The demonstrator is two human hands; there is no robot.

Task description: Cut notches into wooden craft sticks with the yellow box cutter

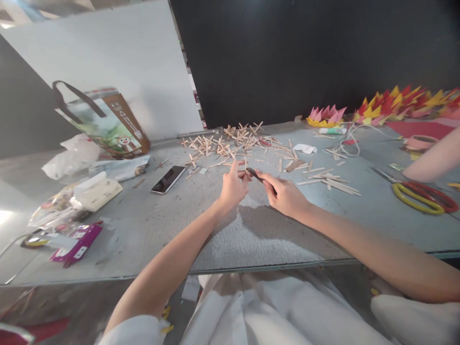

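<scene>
Above the middle of the grey table, my left hand (234,186) pinches a small wooden craft stick (246,163) upright between its fingers. My right hand (287,195) is closed around a slim dark tool (256,175). The tool's tip meets the fingers of my left hand near the stick; its exact kind I cannot make out. Just beyond my hands lies a pile of wooden sticks (210,145), many joined in crosses. Loose flat sticks (339,184) lie to the right of my right hand.
To the left are a phone (168,179), a printed bag (108,122), a tissue pack (97,194) and a purple packet (77,244). On the right are yellow-and-red-handled scissors (417,197), pink tape (420,142), a glue tube (332,130), folded-paper pieces (381,109) and another person's arm (433,155).
</scene>
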